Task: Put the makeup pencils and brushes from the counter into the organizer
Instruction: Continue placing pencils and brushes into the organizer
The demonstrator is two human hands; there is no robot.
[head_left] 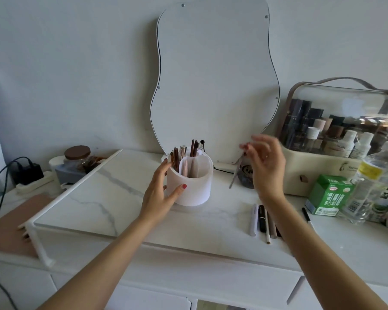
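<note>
A white round organizer with dividers stands on the marble counter in front of the mirror. Several brushes and pencils stand upright in its back compartments. My left hand grips its left side, thumb across the front. My right hand is raised to the right of it, blurred, pinching the top of a thin grey pencil that hangs down at a slant. Several pencils, white, black and brown, lie side by side under my right wrist. Further right lies one more black pencil.
A wavy mirror leans on the wall. At the right stand a clear-lidded cosmetics case, a green carton and a plastic bottle. At the left are a lidded jar, a white rack rail, a charger and cables.
</note>
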